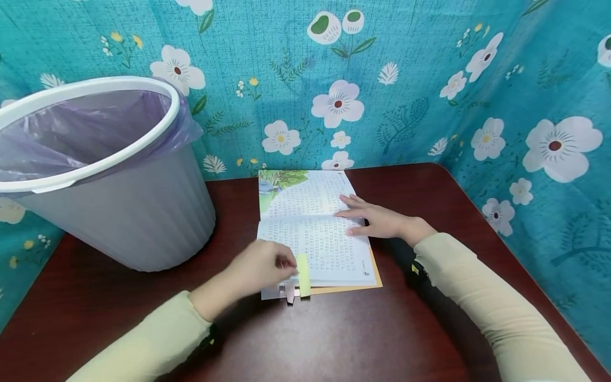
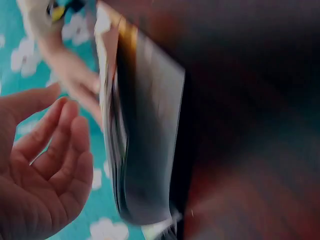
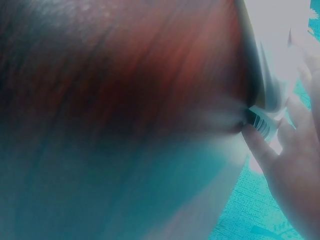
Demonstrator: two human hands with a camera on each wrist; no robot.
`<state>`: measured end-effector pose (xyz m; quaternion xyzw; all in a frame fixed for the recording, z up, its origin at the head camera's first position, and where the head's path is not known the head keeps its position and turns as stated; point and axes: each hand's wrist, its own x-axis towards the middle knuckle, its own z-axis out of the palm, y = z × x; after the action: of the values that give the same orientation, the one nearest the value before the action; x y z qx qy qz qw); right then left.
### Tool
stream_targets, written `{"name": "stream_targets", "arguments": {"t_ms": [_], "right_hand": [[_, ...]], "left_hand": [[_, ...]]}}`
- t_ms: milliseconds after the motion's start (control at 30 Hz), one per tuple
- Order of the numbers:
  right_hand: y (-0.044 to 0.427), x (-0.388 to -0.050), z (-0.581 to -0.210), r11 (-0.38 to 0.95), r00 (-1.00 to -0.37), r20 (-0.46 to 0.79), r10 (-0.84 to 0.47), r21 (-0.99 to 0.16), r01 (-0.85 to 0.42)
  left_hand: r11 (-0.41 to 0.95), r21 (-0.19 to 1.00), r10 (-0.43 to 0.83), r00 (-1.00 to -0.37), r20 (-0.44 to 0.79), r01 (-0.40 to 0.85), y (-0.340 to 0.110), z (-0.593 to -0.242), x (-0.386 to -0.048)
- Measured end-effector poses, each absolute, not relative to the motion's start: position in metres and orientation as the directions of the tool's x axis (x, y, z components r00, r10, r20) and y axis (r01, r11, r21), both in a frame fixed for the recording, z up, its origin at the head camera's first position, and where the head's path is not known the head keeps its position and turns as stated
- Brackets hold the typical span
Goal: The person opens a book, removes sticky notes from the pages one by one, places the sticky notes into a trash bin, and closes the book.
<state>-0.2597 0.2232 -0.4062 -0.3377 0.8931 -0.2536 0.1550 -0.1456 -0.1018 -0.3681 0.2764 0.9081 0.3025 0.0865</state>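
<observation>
A: Position of the book?

B: Lying open on the dark red-brown table. Taking 12 as its far edge in the head view: fold runs 9 to 3, coloured illustration at 11, orange cover edge showing from 5 to 6.

A: Left hand?

B: At 8, over the book's border, slightly blurred. Fingers curled, thumb tip close to the index tip. In the head view the fingertips meet the 9 o'clock side of the yellow strip. Cannot tell whether they grasp it; the left wrist view shows nothing identifiable between them.

A: And the strip itself?

B: Just past 6, upper end on the page, lower end beyond the near edge. A small clip-like piece sits beside it at 7.

A: Right hand?

B: At 3, resting on the pages' outer edge; fingers spread, released.

A: Surroundings?

B: Grey bin with purple liner well apart, between 9 and 10. Flowered turquoise cloth behind, at 12.
</observation>
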Motion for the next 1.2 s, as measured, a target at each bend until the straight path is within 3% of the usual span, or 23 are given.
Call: {"name": "stream_targets", "arguments": {"t_ms": [167, 333, 633, 867, 1200], "right_hand": [[0.225, -0.261, -0.410, 0.646, -0.726, -0.103, -0.680, -0.552, -0.527], [0.224, -0.262, -0.411, 0.636, -0.721, -0.092, -0.687, -0.557, -0.534], [0.224, -0.261, -0.409, 0.644, -0.723, -0.114, -0.682, -0.563, -0.519], [0.223, -0.260, -0.409, 0.648, -0.724, -0.122, -0.679, -0.563, -0.513], [0.223, -0.259, -0.409, 0.653, -0.731, -0.122, -0.672, -0.562, -0.507]], "left_hand": [[0.667, 0.431, 0.677, -0.736, -0.011, 0.608, -0.083, -0.383, -0.129], [0.664, 0.318, 0.713, -0.701, 0.003, 0.677, -0.075, -0.392, -0.123], [0.635, 0.281, 0.728, -0.679, 0.094, 0.720, -0.079, -0.401, -0.123], [0.633, 0.168, 0.750, -0.652, 0.108, 0.756, -0.077, -0.401, -0.123], [0.614, 0.214, 0.741, -0.649, 0.175, 0.759, -0.079, -0.397, -0.123]]}}
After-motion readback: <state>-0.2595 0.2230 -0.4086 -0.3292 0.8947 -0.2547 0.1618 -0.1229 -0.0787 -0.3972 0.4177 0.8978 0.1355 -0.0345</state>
